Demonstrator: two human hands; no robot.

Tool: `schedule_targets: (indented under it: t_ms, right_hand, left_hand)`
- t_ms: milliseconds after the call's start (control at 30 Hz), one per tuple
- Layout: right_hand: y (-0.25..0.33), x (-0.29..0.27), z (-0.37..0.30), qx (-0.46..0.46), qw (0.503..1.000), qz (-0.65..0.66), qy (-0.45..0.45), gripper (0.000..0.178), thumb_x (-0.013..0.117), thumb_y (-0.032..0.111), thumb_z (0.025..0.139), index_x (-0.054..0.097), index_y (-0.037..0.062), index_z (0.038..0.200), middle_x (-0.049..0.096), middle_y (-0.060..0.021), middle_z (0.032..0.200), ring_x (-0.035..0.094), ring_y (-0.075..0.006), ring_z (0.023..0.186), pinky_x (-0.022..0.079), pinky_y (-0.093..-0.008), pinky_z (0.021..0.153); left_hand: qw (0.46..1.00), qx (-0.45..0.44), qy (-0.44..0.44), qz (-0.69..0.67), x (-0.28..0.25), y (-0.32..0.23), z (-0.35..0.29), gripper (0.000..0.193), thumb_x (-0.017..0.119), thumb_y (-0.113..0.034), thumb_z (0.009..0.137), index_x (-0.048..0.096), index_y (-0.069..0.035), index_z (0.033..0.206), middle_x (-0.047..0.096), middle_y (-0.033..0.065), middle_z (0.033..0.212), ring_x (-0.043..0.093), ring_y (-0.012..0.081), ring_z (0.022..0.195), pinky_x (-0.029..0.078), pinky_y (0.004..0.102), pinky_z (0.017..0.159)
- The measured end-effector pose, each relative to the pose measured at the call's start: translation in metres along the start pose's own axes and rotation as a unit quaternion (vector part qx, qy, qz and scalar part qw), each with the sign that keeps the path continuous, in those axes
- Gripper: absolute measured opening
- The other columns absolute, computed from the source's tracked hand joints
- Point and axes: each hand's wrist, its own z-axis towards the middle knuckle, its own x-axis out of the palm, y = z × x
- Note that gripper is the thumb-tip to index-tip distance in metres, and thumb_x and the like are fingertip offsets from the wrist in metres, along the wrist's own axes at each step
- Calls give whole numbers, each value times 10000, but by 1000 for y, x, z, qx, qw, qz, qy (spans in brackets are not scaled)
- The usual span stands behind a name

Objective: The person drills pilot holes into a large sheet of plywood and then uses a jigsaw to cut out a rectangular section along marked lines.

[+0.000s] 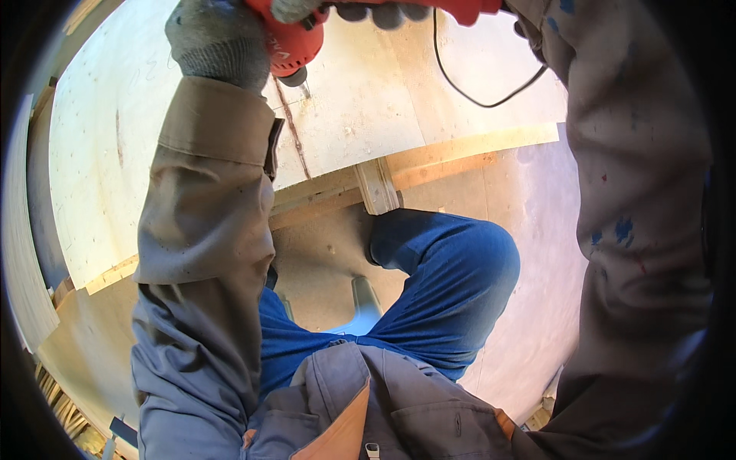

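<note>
At the top edge I hold a red corded power drill (pixel 295 46), partly cut off by the frame. My left hand (pixel 218 38), in a grey knit glove, is closed around the tool's front end. Gloved fingertips of my right hand (pixel 387 14) curl under its red handle; the rest of that hand is out of view. The drill's dark nose (pixel 295 77) points down, its tip at or just above a pale plywood sheet (pixel 360 115). A reddish-brown streak runs along the wood there.
A black cord (pixel 491 105) loops beside my right sleeve. Under the sheet's near edge are wooden battens (pixel 445 170) and a short upright wood piece (pixel 376 188). My blue-trousered leg (pixel 452 268) bends close to it, above a blue seat (pixel 360 318). Wood strips (pixel 61 406) lie at lower left.
</note>
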Motion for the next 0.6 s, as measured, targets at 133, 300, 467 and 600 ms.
schedule_targets:
  t_ms: [133,300,467,600]
  right_hand:
    - [11,-7,15,-10,999,47,26,623,859,375,783,631,-4,1222,707,-151,891,713,-217,670,625,-330,620]
    - [-28,-8,36,83,987,96,96,633,864,372,776,627,-2,1227,709,-157,903,718,-223,679,630,-334,629]
    - [-21,0,50,26,979,169,111,658,841,337,746,608,-13,1252,713,-138,947,714,-229,741,627,-354,674]
    - [-18,4,44,92,970,190,118,625,837,306,737,614,-6,1231,715,-119,948,706,-218,804,618,-354,738]
  left_hand:
    - [996,89,-7,8,3,-9,7,310,515,-203,1041,650,-19,830,638,52,785,579,121,710,510,312,655]
    - [960,-161,63,-219,71,-7,-11,328,504,-218,1033,658,-16,825,630,46,778,576,132,713,518,311,690]
    - [988,-39,127,84,32,-12,-11,600,649,-660,912,721,-71,1001,723,149,797,726,278,728,598,411,685]
    - [983,-53,132,112,42,-16,-14,546,649,-599,933,709,-57,898,694,145,720,729,235,683,608,358,587]
